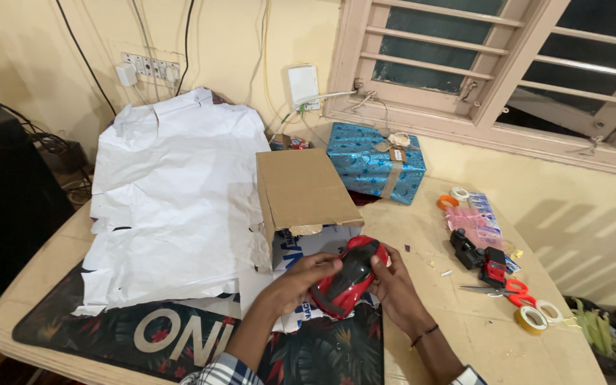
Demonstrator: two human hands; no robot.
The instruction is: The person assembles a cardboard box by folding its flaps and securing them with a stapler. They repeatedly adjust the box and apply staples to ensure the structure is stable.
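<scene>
Your left hand [306, 276] and your right hand [391, 283] together clasp a red toy car [348, 276] with a dark windscreen. Your left fingers curl over its near side and roof; your right fingers close around its far side, the thumb resting on the top. A thin dark band circles your right wrist.

Taking the car as the landmark: directly behind it stands a brown cardboard box [301, 191] lying on its side, its open mouth facing the car, with a white printed sheet showing under the flap. Behind and to the right of the car, against the wall, sits a gift box [375, 162] wrapped in shiny blue paper with a ribbon and a small tag. To the left of the car, a large crumpled sheet of white paper [176, 192] covers much of the table [458, 335]. Beneath and in front of the car lies a dark mat [115, 331] with a leaf pattern and large pale letters.

To the right of the car, well apart, lie a small black and red toy vehicle [480, 260], red-handled scissors [506, 290] and two rolls of tape [537, 315]. Farther back on that side lie an orange tape roll [447, 201] and some pink packets [473, 221].
</scene>
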